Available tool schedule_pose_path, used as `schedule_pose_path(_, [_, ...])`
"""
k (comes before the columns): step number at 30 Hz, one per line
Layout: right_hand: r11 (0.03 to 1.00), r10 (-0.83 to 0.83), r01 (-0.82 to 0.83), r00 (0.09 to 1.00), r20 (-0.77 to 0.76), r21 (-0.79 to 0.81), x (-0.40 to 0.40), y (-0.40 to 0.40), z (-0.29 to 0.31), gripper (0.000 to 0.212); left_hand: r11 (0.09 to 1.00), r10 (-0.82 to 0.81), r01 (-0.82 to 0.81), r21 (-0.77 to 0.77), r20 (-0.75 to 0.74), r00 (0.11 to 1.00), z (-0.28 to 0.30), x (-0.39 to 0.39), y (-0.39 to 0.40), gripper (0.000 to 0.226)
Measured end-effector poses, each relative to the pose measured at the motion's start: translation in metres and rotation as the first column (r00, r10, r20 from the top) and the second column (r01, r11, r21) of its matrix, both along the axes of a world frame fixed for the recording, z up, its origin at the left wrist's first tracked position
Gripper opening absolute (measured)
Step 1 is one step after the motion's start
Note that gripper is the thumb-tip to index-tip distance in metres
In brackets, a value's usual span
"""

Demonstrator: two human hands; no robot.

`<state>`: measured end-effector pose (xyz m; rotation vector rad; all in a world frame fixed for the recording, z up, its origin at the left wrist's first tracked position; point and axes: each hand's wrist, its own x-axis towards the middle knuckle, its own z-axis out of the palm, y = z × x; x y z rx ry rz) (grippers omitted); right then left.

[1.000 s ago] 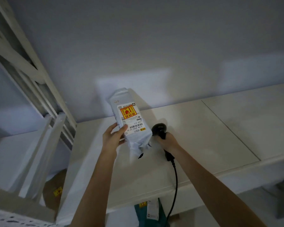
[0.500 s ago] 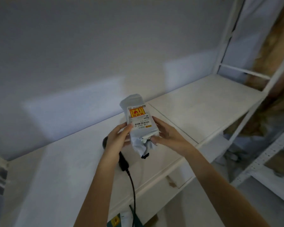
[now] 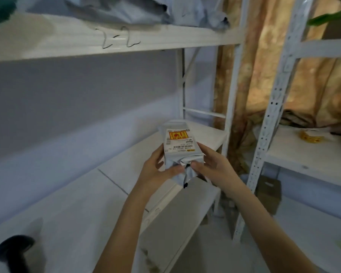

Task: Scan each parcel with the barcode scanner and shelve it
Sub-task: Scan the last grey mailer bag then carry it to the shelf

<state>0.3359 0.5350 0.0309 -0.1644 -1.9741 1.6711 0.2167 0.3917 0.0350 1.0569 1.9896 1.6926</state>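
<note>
Two hands (image 3: pixel 158 170) (image 3: pixel 213 166) around parcel (image 3: pixel 180 152).

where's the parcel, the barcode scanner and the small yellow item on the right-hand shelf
parcel (image 3: pixel 180 143): head view, on its white shipping label
barcode scanner (image 3: pixel 13 251): head view, on its black head, lower left corner
small yellow item (image 3: pixel 311 137): head view, on its top face

Right hand (image 3: pixel 215 166) has let go of the barcode scanner (image 3: pixel 13 253) and now grips the grey parcel (image 3: pixel 180 150) together with the left hand (image 3: pixel 158 170), scanner now lying on the shelf board (image 3: pixel 67 203) well apart, parcel carried to the right
</note>
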Motion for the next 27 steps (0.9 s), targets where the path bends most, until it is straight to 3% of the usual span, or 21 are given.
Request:
schedule_pose_path(9, [0.972,-0.206,0.217,0.972,-0.116,0.087,0.044,0.107,0.059,0.037,0.983,-0.117,0.131,0.129,-0.108,0.987,0.063,0.021,0.143,0.056])
schedule_pose_path(21, [0.888,-0.356,0.426,0.876,-0.327,0.174,0.006,0.244,0.132,0.052,0.932,-0.152,0.233,0.279,-0.284,0.947,0.142,-0.015,0.292,0.028])
schedule_pose_path(23, [0.873,-0.367,0.448,0.863,-0.348,0.192,-0.006,0.266,0.145,0.047,0.918,-0.19,0.276,0.284,-0.295,0.936,0.157,-0.027,0.315,0.033])
schedule_pose_path(25, [0.856,-0.376,0.475,0.843,-0.385,0.205,-0.017,0.288,0.154,0.046,0.896,-0.228,0.332,0.293,-0.337,0.913,0.168,-0.038,0.338,0.056])
schedule_pose_path(27, [0.847,-0.388,0.495,0.824,-0.412,0.192,-0.025,0.305,0.164,0.051,0.882,-0.213,0.329,0.336,-0.34,0.916,0.177,-0.042,0.356,0.064])
